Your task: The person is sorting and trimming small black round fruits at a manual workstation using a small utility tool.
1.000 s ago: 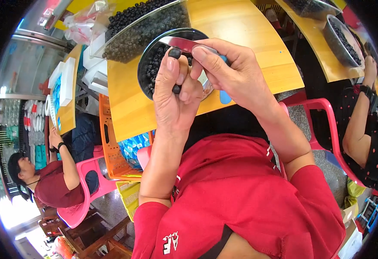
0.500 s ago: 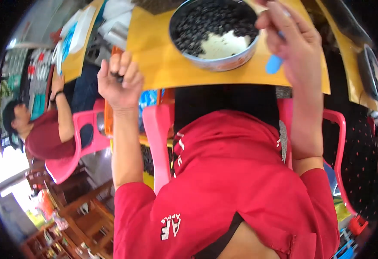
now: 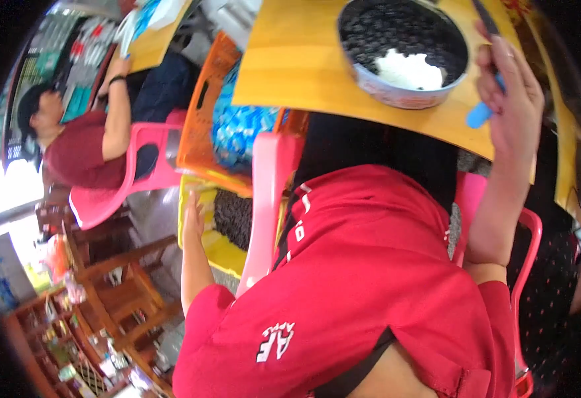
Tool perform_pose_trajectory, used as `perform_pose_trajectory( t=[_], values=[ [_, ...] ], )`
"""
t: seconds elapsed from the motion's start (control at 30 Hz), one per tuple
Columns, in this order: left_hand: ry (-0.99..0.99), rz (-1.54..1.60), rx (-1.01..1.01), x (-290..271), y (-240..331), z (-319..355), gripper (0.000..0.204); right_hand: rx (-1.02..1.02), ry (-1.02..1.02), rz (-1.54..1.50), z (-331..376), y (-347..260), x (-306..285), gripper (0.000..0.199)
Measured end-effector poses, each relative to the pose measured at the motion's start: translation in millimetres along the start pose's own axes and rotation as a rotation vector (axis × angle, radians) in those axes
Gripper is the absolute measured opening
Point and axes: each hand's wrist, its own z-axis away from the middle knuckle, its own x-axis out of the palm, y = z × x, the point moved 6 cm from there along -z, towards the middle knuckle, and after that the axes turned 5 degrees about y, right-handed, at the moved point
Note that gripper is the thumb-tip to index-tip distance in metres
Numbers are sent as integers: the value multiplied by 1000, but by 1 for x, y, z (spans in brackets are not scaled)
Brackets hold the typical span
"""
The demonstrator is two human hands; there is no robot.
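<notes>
My right hand (image 3: 512, 86) is closed around a knife with a blue handle (image 3: 481, 115), its dark blade pointing up past the fingers. Just left of it on the table stands a round bowl (image 3: 403, 98), holding many small black pieces (image 3: 396, 33) and a bare white patch at its near side. Low on my left, my left hand (image 3: 194, 213) reaches down beside a yellow crate (image 3: 227, 262), fingers stretched out and nothing visible in them. A heap of dark small pieces (image 3: 232, 219) lies in that crate.
An orange crate (image 3: 201, 99) with blue-and-white packets (image 3: 240, 129) stands left of the yellow table (image 3: 290, 73). My pink chair's armrest (image 3: 270, 192) rises beside the yellow crate. Farther left, another person (image 3: 84, 152) sits on a pink chair at a second table.
My left hand has dropped from beside the table to the yellow crate, and the small black piece in it no longer shows. The view has shifted left; my right hand still grips the knife.
</notes>
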Motion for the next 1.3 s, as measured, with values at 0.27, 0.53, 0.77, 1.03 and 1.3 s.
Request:
perform_pose_trajectory(
  t=[0.27,0.53,0.77,1.03,1.3],
  values=[
    [11,-26,1003,137,230,126,27,6,11,-69,14,1,8,28],
    [-744,-372,1860,305,358,378,14,-5,-29,-38,10,1,12,28],
    [-838,-1303,1946,403,344,352,10,-28,-42,-39,7,-2,11,28],
    [-942,-1139,1968,406,337,355,15,-34,-32,-50,7,1,8,26],
    [-1202,-571,1291,400,352,342,13,11,-41,-39,6,8,10,25]
  ],
)
